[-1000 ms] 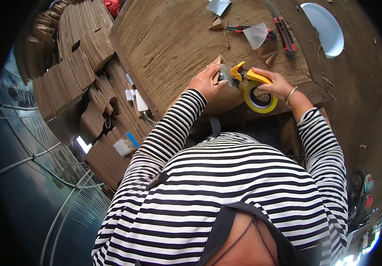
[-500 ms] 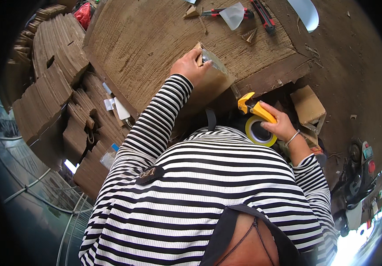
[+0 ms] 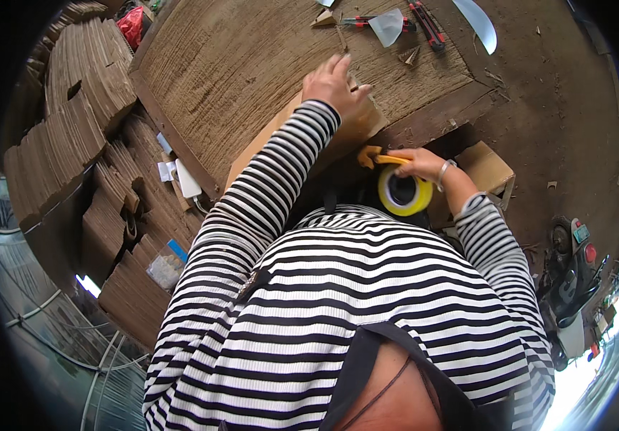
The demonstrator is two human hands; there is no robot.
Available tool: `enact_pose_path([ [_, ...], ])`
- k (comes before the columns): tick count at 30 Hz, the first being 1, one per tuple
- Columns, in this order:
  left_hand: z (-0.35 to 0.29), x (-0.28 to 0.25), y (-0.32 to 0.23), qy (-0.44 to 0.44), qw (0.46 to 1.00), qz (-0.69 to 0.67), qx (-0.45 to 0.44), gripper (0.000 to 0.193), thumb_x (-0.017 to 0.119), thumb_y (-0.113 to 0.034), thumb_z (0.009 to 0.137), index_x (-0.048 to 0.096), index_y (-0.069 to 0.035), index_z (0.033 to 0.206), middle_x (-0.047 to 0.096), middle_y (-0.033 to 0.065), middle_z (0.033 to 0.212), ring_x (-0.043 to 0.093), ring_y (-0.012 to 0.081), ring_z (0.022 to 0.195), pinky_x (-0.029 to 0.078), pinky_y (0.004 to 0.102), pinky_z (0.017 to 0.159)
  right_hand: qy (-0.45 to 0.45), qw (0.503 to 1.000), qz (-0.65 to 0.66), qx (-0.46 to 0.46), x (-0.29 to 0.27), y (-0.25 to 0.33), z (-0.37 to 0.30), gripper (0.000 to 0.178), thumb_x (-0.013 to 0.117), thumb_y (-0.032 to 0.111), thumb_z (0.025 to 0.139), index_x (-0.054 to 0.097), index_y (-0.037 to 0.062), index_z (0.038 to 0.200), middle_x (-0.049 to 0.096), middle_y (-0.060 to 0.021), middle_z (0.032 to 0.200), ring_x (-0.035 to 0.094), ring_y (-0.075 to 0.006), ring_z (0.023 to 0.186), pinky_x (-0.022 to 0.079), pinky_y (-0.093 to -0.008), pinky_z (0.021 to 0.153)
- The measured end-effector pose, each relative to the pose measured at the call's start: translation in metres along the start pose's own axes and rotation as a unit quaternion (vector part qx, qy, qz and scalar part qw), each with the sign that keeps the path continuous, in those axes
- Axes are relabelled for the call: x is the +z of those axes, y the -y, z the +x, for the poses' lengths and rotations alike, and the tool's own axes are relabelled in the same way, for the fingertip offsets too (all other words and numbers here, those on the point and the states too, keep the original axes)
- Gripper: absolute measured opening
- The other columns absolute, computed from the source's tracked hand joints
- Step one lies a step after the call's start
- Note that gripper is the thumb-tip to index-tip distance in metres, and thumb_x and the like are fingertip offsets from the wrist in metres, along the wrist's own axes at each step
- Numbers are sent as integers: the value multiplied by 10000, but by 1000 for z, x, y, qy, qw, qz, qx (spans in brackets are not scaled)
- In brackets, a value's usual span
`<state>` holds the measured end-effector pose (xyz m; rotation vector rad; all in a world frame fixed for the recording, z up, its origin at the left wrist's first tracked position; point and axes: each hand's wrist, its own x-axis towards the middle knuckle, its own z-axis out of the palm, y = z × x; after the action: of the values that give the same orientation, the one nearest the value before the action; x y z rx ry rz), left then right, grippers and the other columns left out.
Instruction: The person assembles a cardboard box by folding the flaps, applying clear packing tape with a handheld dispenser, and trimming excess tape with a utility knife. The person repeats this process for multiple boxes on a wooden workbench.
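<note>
My left hand [image 3: 332, 90] lies over the upper end of a brown cardboard box [image 3: 356, 131], its fingers spread and slightly blurred. Part of the box shows left of my forearm, and the rest is hidden under my arm. In my right hand [image 3: 419, 165] is a tape dispenser [image 3: 388, 159] with a yellow-orange handle. Its orange head points left, just below the box's near right corner. A roll of yellow tape [image 3: 412, 204] hangs beneath the handle, close to my striped shirt.
The box rests on a worn wooden table [image 3: 209, 86]. Red and black utility knives [image 3: 428, 27] and paper scraps lie at its far side. Stacked flat cardboard [image 3: 83, 79] fills the left. Another carton [image 3: 483, 171] stands right of my right hand. A parked scooter [image 3: 571, 280] is farther right.
My left hand has moved right and farther away, its fingers spreading. The box has shifted, with more of it showing left of my arm. My right hand brought the dispenser leftward, nearer the box.
</note>
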<state>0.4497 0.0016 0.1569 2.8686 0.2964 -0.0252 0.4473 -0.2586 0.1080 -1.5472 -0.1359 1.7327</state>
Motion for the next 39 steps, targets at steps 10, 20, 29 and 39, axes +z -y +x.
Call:
enact_pose_path([
  [10, -127, 122, 27, 479, 683, -450, -320, 423, 507, -270, 942, 463, -44, 1296, 578, 99, 1204, 585, 189, 1006, 485, 302, 773, -194, 979, 12, -68, -17, -22, -85, 688, 676, 15, 700, 459, 39, 1352, 518, -76, 1315, 517, -145, 1124, 383, -237, 971],
  [20, -29, -36, -57, 214, 537, -717, -389, 235, 516, -204, 963, 588, -3, 1060, 639, 77, 962, 625, 150, 857, 522, 279, 799, -271, 824, -283, -409, -47, 82, -105, 728, 723, 11, 584, 566, 217, 1264, 533, -86, 786, 576, -268, 682, 500, -328, 640],
  [29, -8, -49, 45, -40, 645, -595, -478, 85, 631, -106, 868, 612, -40, 818, 616, 38, 701, 516, 90, 560, 446, 235, 498, -147, 865, -285, -387, -131, 126, -32, 697, 708, 52, 628, 554, 213, 1289, 591, -110, 831, 606, -266, 756, 497, -340, 727],
  [39, -28, -16, 71, 91, 723, -279, -625, 202, 742, -179, 787, 641, -36, 687, 633, 69, 653, 520, 91, 483, 417, 248, 437, 82, 943, -244, -213, -152, 182, 61, 670, 677, 48, 649, 549, 155, 1298, 617, -65, 1210, 602, -155, 1029, 425, -257, 957],
])
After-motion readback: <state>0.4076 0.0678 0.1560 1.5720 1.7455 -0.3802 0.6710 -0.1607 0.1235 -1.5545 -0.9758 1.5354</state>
